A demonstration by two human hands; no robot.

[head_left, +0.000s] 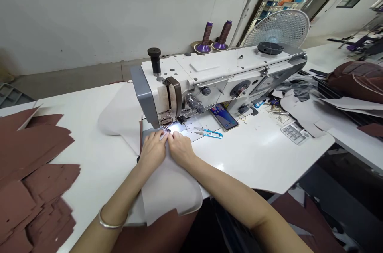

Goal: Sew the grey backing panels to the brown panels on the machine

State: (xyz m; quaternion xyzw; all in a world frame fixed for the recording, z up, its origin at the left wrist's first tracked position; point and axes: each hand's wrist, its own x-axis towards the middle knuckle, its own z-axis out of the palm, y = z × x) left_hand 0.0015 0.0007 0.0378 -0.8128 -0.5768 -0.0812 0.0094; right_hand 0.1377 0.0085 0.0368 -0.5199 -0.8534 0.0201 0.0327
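My left hand [153, 148] and my right hand [181, 147] are side by side at the sewing machine's needle area [166, 125]. Both have their fingers closed on a pale fabric panel [170, 191], right at the presser foot. From there the panel drapes toward me over the table's front edge. Another pale piece [119, 109], with a brown edge, lies left of the needle. The fingertips partly hide the seam. Blue-handled thread snips [209, 133] rest on the table just right of my right hand.
Stacks of brown cut pieces [32, 145] cover the left side. A phone [224, 117] leans under the machine arm [215, 73]. Behind it stand two brown thread cones [207, 35] and a white fan [281, 27]. At the right are a grey tray-like object [295, 132] and piled material [359, 81].
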